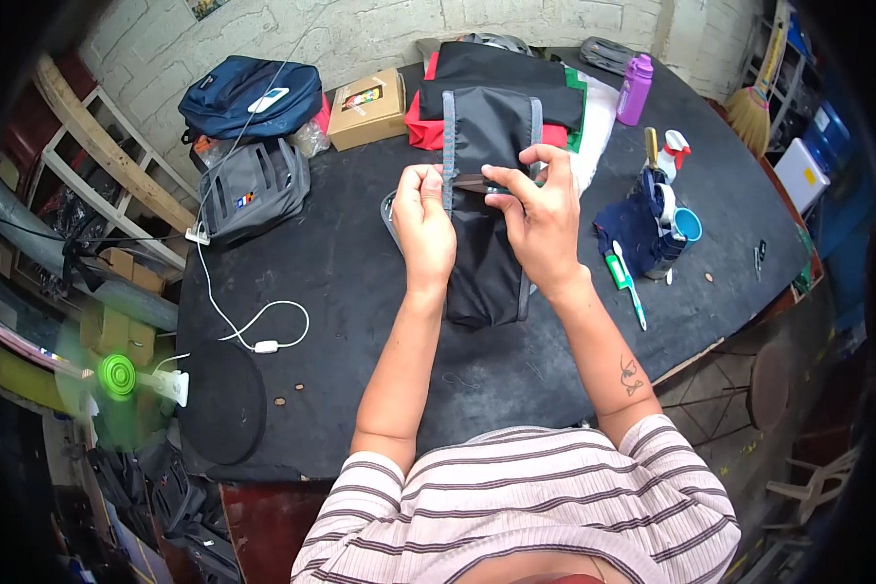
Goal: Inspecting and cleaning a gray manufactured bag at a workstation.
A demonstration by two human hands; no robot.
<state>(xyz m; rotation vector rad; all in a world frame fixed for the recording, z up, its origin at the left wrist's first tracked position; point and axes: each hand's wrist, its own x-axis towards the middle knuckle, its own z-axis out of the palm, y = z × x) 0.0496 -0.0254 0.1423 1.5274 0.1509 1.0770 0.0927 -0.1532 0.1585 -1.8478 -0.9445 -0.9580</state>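
Note:
A long black fabric piece (pixel 492 268) with grey bound edges lies lengthwise before me on the table. My left hand (pixel 424 229) is closed, its fingertips pinching the fabric's left grey edge. Over the middle of the piece, my right hand (pixel 545 216) has thumb and forefinger pressed together on a small, thin dark item (pixel 472 182) that reaches toward the left fingertips. The fingers partly cover this item, so its kind is unclear. Under the far end of the piece lies a stack of black fabric (pixel 506 78), with red, green and white cloth showing around it.
Far left are a blue backpack (pixel 253 92), a grey bag (pixel 255 190) and a cardboard box (pixel 367 109). At right stand a purple bottle (pixel 635 92) and a navy organizer (pixel 628 229) beside a green-handled brush (pixel 625 282). A white cable (pixel 234 321) and green fan (pixel 117 376) are left.

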